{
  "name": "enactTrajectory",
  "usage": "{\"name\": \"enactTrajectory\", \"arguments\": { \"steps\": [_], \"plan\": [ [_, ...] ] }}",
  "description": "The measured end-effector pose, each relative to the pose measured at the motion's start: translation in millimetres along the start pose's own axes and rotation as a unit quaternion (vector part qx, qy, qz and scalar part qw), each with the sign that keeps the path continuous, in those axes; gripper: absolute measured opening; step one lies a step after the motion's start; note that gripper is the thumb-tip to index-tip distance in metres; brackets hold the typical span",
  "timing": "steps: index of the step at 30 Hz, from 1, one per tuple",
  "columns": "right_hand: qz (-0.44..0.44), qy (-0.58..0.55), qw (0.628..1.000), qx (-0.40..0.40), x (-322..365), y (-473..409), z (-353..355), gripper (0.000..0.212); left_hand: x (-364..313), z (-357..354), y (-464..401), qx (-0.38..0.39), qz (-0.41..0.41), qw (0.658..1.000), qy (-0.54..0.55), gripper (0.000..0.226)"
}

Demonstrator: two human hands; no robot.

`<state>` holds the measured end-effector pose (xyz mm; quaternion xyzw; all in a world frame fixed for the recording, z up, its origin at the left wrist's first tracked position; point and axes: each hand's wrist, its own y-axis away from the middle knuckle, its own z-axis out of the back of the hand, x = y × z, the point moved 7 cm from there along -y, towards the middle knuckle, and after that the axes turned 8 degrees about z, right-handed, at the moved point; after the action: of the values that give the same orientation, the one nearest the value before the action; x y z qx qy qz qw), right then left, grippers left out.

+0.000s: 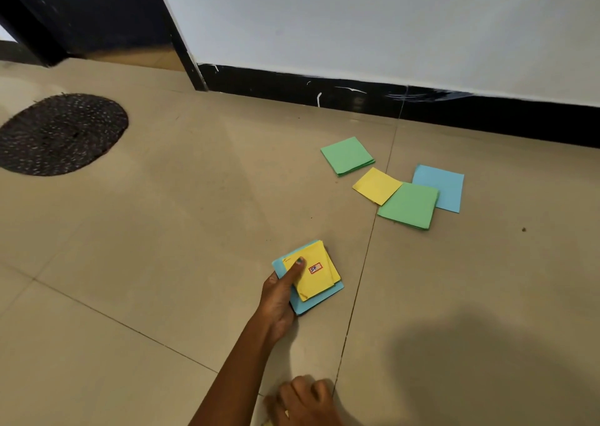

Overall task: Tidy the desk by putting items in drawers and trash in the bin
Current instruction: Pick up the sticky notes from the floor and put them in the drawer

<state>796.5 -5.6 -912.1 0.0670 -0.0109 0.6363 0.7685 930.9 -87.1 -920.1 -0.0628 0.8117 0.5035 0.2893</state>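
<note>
Nearest the camera, at the bottom edge of the frame, a hand [303, 399] rests knuckles-up on the beige tiled floor [162, 263] with its fingers curled under; by its placement it reads as the person's right hand, and whether it holds anything cannot be told, since something pale shows only faintly beneath it. Just above it, in the lower centre, the other hand [281, 296], taken as the left, grips a small stack of square paper notes [319, 278], yellow sheets on top of light blue ones, with the thumb pressed flat on the top yellow sheet beside a little red-framed label and the fingers hidden under the stack's near edge. The stack sits low, at or just above the floor; contact cannot be judged. Further out, toward the right of centre, loose notes lie on the tiles: a green square pad [347, 155] on its own, and near it a cluster where a yellow square note [375, 185] and a light blue square note [444, 185] are each overlapped by a second green square pad [409, 205]. At the far left sits a dark oval woven mat [60, 133], and a white wall with a black skirting board [389, 101] runs across the top. The step in hand looks like gathering the scattered notes. To do it well, the thumb should keep the stack clamped so the sheets do not fan out, while the free hand slides the overlapped cluster together and lifts it as one.
</note>
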Motion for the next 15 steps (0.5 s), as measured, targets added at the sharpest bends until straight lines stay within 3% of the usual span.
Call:
{"name": "enactTrajectory", "arguments": {
  "steps": [2,6,10,11,13,15],
  "plan": [
    [-0.042,-0.019,0.998,0.034,-2.1,-2.9,-1.3,0.042,0.0,-0.1,0.1,0.0,0.001,1.0,-0.003,0.017],
    [-0.061,-0.08,0.989,0.105,-14.5,-5.8,-0.3,0.009,0.3,0.3,-0.2,-0.002,-0.001,1.0,0.0,0.015],
    [-0.031,-0.176,0.951,0.254,-29.2,3.1,6.4,0.023,0.0,0.3,-0.8,-0.003,-0.004,1.0,0.007,0.016],
    [-0.057,-0.221,0.938,0.261,-42.2,-4.0,18.5,0.032,0.0,-0.3,-0.9,-0.004,-0.005,1.0,0.009,0.014],
    [-0.012,-0.323,0.905,0.276,-64.3,-15.4,42.2,0.039,-0.5,-0.4,-2.0,-0.007,-0.008,1.0,0.017,0.012],
    [-0.03,-0.394,0.885,0.245,-96.7,-25.9,65.4,0.045,-1.2,-1.6,-1.1,-0.009,-0.01,0.999,0.029,0.012]
  ]
}}
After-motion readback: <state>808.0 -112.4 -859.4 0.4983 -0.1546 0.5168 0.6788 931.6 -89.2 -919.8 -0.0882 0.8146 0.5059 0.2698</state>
